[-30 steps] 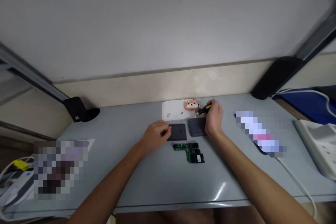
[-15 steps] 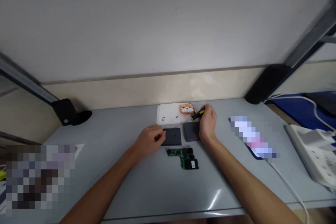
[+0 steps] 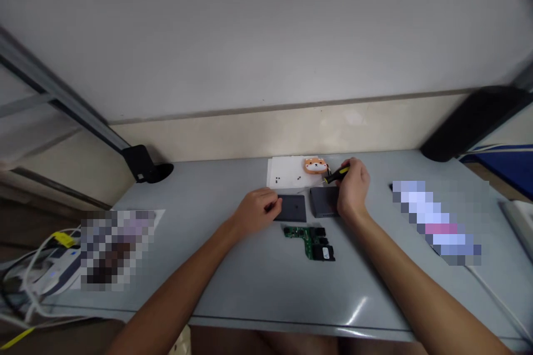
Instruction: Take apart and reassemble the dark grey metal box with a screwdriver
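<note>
My right hand (image 3: 353, 188) is closed around a black-and-yellow screwdriver (image 3: 336, 175), its thin shaft pointing left over the edge of the white paper. Under that wrist sits a dark grey box-like housing (image 3: 323, 202), partly covered by the hand. My left hand (image 3: 259, 209) rests with curled fingers at the left end of a flat dark panel (image 3: 293, 208); whatever is inside the fingers is hidden. Nearer to me lies a green circuit board (image 3: 308, 238) with black components. Several tiny dark pieces, like screws (image 3: 277, 178), are on the white paper (image 3: 287, 169).
An orange-and-white animal-face case (image 3: 315, 165) sits on the paper. To the right lies a blurred phone (image 3: 433, 222) with a white cable; a white power strip (image 3: 520, 227) is at the edge. Cables and a blurred sheet (image 3: 160, 216) are at left. A black cylinder (image 3: 470, 125) leans at back right.
The head view has swung left, so everything on the table appears farther right. Both hands keep nearly the same places beside the panel and housing, and the screwdriver stays in my right hand.
</note>
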`<state>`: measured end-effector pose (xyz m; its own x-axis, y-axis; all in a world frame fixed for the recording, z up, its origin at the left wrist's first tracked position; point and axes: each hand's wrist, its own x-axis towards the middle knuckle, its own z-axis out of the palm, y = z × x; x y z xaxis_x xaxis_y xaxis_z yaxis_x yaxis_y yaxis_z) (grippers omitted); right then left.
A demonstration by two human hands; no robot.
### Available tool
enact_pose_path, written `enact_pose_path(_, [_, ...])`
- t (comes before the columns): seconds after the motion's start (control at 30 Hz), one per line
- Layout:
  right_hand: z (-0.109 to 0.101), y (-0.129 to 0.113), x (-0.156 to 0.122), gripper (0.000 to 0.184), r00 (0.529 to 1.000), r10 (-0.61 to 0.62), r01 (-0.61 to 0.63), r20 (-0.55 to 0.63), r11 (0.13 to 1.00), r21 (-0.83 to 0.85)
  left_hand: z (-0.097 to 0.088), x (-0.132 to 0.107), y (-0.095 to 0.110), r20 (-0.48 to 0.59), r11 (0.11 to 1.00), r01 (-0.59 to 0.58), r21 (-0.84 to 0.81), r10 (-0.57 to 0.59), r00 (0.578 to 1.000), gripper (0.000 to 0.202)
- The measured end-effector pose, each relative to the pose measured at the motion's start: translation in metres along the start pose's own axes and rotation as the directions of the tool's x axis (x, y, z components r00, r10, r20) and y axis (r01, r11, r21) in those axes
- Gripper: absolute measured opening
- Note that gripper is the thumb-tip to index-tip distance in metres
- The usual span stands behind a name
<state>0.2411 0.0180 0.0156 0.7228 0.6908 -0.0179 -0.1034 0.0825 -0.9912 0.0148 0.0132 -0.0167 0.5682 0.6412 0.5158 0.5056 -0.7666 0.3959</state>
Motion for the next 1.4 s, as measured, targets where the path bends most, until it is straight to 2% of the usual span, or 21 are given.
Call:
enact_pose_path(0.23, [-0.001, 0.001, 0.002, 0.015, 1.000, -0.002, 0.002, 0.006, 1.000, 0.006, -0.002, -0.001, 0.000, -0.003, 1.000, -0.010, 0.009, 0.010, 1.000, 0.038])
enact_pose_path(0.4, [0.000, 0.001, -0.001, 0.016, 0.999, -0.022, 0.022, -0.041, 1.000, -0.002, 0.000, 0.000, 0.001, -0.025, 1.000, 0.016, 0.007, -0.016, 1.000, 0.037])
enact_pose_path(0.6, [-0.001, 0.001, 0.000, 0.018, 0.997, -0.032, 0.032, -0.076, 0.999, 0.005, 0.003, 0.000, 0.006, -0.036, 0.973, 0.229, -0.038, -0.230, 0.972, 0.036])
enact_pose_path(0.7, [-0.002, 0.001, 0.007, 0.018, 0.997, -0.022, 0.022, -0.080, 1.000, 0.005, 0.001, 0.001, 0.005, -0.054, 0.955, 0.295, -0.036, -0.296, 0.954, 0.038])
enact_pose_path(0.77, [-0.003, 0.000, 0.011, 0.018, 0.997, -0.019, 0.019, -0.078, 1.000, 0.005, -0.002, 0.003, 0.002, -0.057, 0.942, 0.336, -0.004, -0.336, 0.940, 0.038])
enact_pose_path(0.87, [-0.004, -0.004, 0.012, 0.021, 0.996, -0.034, 0.035, -0.082, 0.999, 0.008, -0.007, 0.005, -0.002, 0.005, 0.905, 0.419, 0.078, -0.420, 0.907, 0.039])
enact_pose_path(0.93, [-0.006, -0.008, 0.011, 0.025, 0.988, -0.114, 0.115, -0.107, 0.993, 0.010, -0.008, 0.006, -0.004, 0.048, 0.889, 0.445, 0.106, -0.452, 0.891, 0.037])
enact_pose_path(0.97, [-0.008, -0.011, 0.009, 0.026, 0.971, -0.207, 0.209, -0.120, 0.978, 0.008, -0.008, 0.006, -0.004, 0.062, 0.887, 0.449, 0.110, -0.457, 0.888, 0.037])
enact_pose_path(1.0, [-0.010, -0.015, 0.008, 0.027, 0.933, -0.338, 0.340, -0.128, 0.940, 0.001, -0.008, 0.006, -0.004, 0.068, 0.885, 0.451, 0.112, -0.460, 0.886, 0.036])
enact_pose_path(1.03, [-0.013, -0.018, 0.007, 0.028, 0.859, -0.495, 0.498, -0.131, 0.867, -0.011, -0.008, 0.006, -0.003, 0.072, 0.883, 0.455, 0.116, -0.464, 0.883, 0.036])
enact_pose_path(1.07, [-0.017, -0.022, 0.007, 0.029, 0.741, -0.659, 0.661, -0.131, 0.750, -0.028, -0.008, 0.006, -0.003, 0.075, 0.880, 0.459, 0.120, -0.469, 0.880, 0.036])
enact_pose_path(1.1, [-0.022, -0.026, 0.006, 0.028, 0.585, -0.802, 0.803, -0.123, 0.593, -0.051, -0.008, 0.006, -0.002, 0.075, 0.877, 0.463, 0.125, -0.474, 0.877, 0.036])
enact_pose_path(1.17, [-0.034, -0.034, 0.003, 0.027, 0.248, -0.965, 0.961, -0.086, 0.256, -0.100, -0.009, 0.006, -0.002, 0.075, 0.872, 0.470, 0.133, -0.482, 0.873, 0.036])
enact_pose_path(1.2, [-0.041, -0.037, 0.000, 0.025, 0.112, -0.993, 0.986, -0.035, 0.116, -0.117, -0.009, 0.006, -0.002, 0.075, 0.870, 0.473, 0.136, -0.485, 0.871, 0.036])
enact_pose_path(1.23, [-0.049, -0.041, -0.004, 0.023, 0.028, -0.999, 0.993, 0.034, 0.023, -0.113, -0.010, 0.006, -0.003, 0.075, 0.868, 0.476, 0.139, -0.489, 0.869, 0.035])
enact_pose_path(1.27, [-0.057, -0.044, -0.009, 0.023, 0.024, -0.991, 0.996, 0.128, 0.013, -0.085, -0.011, 0.006, -0.004, 0.072, 0.867, 0.479, 0.141, -0.491, 0.868, 0.035])
enact_pose_path(1.33, [-0.072, -0.049, -0.022, 0.021, 0.008, -0.882, 0.998, 0.472, -0.022, -0.058, -0.012, 0.006, -0.006, 0.065, 0.864, 0.483, 0.143, -0.495, 0.866, 0.035])
enact_pose_path(1.4, [-0.084, -0.050, -0.036, 0.019, -0.054, -0.746, 0.996, 0.664, -0.088, -0.017, -0.013, 0.006, -0.009, 0.058, 0.864, 0.484, 0.137, -0.495, 0.867, 0.035])
